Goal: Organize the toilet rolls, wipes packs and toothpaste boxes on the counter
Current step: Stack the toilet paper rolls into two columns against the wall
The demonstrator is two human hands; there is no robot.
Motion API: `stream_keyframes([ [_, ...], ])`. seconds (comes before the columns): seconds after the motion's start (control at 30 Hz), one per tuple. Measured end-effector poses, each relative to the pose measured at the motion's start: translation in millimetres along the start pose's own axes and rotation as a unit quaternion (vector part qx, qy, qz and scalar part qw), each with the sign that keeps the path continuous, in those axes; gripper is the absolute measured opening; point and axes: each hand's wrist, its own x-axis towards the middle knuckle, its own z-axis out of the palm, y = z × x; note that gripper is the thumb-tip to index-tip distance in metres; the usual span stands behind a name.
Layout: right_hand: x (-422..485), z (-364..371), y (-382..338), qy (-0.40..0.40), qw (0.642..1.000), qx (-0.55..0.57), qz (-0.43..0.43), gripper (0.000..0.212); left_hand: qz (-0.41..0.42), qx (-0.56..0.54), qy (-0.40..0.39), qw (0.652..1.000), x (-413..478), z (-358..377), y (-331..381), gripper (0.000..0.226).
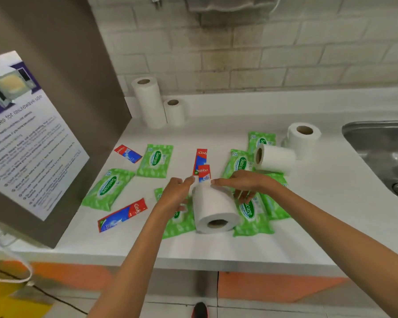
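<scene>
1. Bright, even indoor light from overhead; white worktop (216, 249) is well exposed, not clipped.
2. Shadows are soft and short: faint ones beside the back rolls (149, 104) and under the forearms.
3. Mild glare on the steel sink (377, 143); pale sheen across the poster (32, 134).
4. Whole frame is slightly soft, and the poster's small print is unreadable.
5. Motion blur on left hand (177, 191) and right hand (241, 182), worst at the fingertips.
6. Strong wide-angle distortion: the worktop edge and wall (285, 53) brick lines bow, more so toward the corners.
7. Bottom-left corner is smeared and the top edge is blurred.
</scene>
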Motion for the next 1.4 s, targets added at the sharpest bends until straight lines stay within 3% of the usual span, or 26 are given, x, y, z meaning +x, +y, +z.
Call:
stream_keyframes([
  [0.43,-13,29,9,0.021,0.995,0.094,-0.021,0.069,-0.036,-0.044,-0.044,0.997,-35,23,-19,0.047],
  [0.73,-5,15,-20,0.027,0.965,0.257,-0.039,0.064,0.078,-0.123,0.035,0.989,-27,6,5,0.041],
  [1.03,23,-14,-74,0.048,0.958,0.260,-0.111,0.054,0.126,-0.175,0.062,0.974,14,-30,38,0.043],
  [1.2,46,-24,-97,0.071,0.941,0.273,-0.188,0.035,0.166,-0.203,0.063,0.963,36,-48,58,0.039],
  [1.4,80,-31,-126,0.121,0.916,0.285,-0.256,0.047,0.197,-0.219,0.049,0.954,70,-74,73,0.043],
])
